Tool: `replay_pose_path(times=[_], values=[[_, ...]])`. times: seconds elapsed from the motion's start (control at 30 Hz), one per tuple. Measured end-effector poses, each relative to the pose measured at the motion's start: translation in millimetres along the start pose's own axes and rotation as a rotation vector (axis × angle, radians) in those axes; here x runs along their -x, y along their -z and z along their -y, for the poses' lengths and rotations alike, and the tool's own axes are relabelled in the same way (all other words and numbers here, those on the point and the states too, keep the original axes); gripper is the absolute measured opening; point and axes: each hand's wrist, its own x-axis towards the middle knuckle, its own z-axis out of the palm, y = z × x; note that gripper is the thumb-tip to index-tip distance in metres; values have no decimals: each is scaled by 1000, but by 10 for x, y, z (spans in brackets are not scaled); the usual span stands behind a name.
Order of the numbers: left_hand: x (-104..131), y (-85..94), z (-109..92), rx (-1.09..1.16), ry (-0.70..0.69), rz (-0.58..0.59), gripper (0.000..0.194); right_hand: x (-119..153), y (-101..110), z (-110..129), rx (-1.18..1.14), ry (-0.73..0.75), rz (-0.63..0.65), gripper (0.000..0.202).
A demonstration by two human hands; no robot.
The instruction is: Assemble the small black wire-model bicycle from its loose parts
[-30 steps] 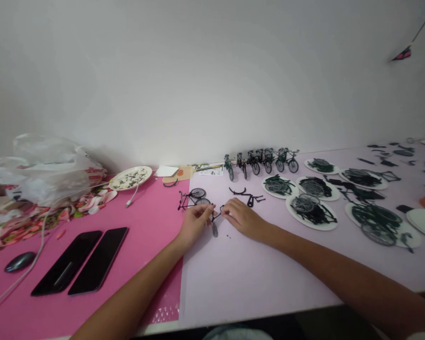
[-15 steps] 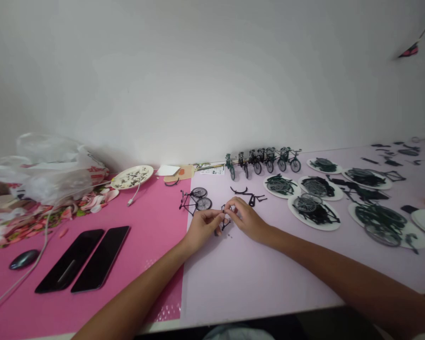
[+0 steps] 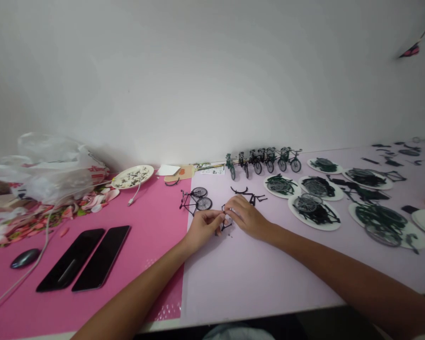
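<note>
My left hand and my right hand meet over the lilac part of the table, fingertips pinched together. Between them is a small black toy bicycle part, thin and curved; the fingers cover much of it. Just beyond my left hand lies a partly built toy bicycle with two spoked wheels, on its side across the seam of the pink and lilac covers. Past my right hand are loose black bicycle parts. A few tiny bits lie on the table below the fingers.
Several finished toy bicycles stand along the wall. To the right, white plates hold wheels and frames. On the left are two black phones, a mouse, a cable, a plastic bag, petals and a plate of small pieces.
My right hand has shifted very slightly, and the black part between the fingers has tilted a little. Everything else stays where it was.
</note>
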Motion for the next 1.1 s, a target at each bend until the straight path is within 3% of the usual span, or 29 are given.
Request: replay_pose_path(times=[0.3, 0.7, 1.1], values=[[26, -12, -32, -40, -22, -6, 41, -11, 29, 62, -57, -16, 6, 13], [73, 2, -109, -239, -119, -15, 35, 38, -9, 47, -206, -160, -9, 8], [68, 25, -80, -194, -84, -24, 38, 12, 13, 76, -198, -103, -11, 10]])
